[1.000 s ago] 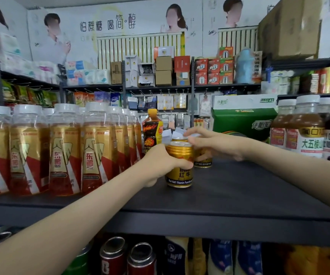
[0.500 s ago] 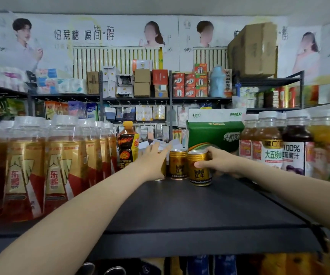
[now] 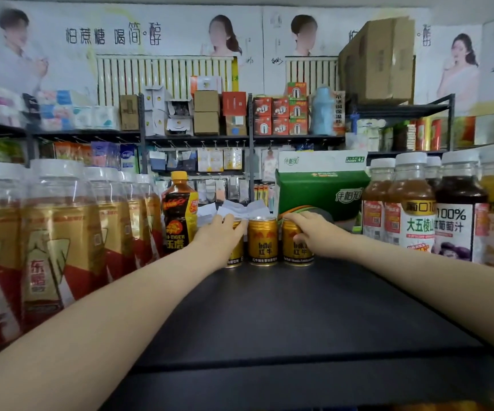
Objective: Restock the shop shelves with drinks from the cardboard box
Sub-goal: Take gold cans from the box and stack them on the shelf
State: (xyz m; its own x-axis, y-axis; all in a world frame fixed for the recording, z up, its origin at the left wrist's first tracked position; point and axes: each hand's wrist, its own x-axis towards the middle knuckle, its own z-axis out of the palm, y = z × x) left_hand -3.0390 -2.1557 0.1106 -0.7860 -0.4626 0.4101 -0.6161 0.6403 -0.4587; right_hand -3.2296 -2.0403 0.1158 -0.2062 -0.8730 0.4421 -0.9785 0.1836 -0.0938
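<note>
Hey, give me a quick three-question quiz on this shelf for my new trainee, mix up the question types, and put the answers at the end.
1. True or false: a hand holds the middle can.
2. What stands next to the left can, on its left side? A) a water jug B) the Hi-Tiger bottle C) a teapot
3. Fill in: the ___ hand holds the right can.
Key: 1 false; 2 B; 3 right, the right hand.

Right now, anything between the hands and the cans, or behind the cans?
Nothing between: left hand holds the left can, right hand the right can. White paper slips and a green carton sit behind.
</note>
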